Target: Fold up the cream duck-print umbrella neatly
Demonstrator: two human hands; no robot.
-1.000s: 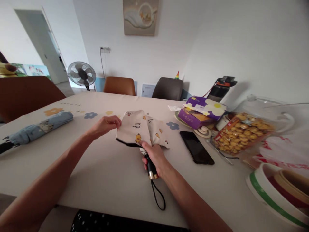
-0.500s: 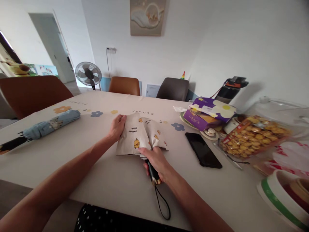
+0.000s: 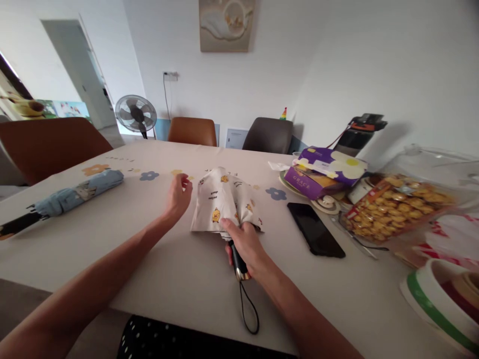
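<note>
Over the table [image 3: 157, 269], the right hand [image 3: 247, 247] held the duck-print umbrella [image 3: 220, 199] in wrapped fingers, and smoothing its panels [image 3: 207, 207] probably called for even strokes by the left hand [image 3: 178, 197], empty, loosely curled just beside it.

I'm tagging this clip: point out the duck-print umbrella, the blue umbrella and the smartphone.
Duck-print umbrella [image 3: 223, 199]: head view, on the loose canopy fabric.
Blue umbrella [image 3: 66, 200]: head view, on the folded canopy.
Smartphone [image 3: 315, 230]: head view, mid-screen.
</note>
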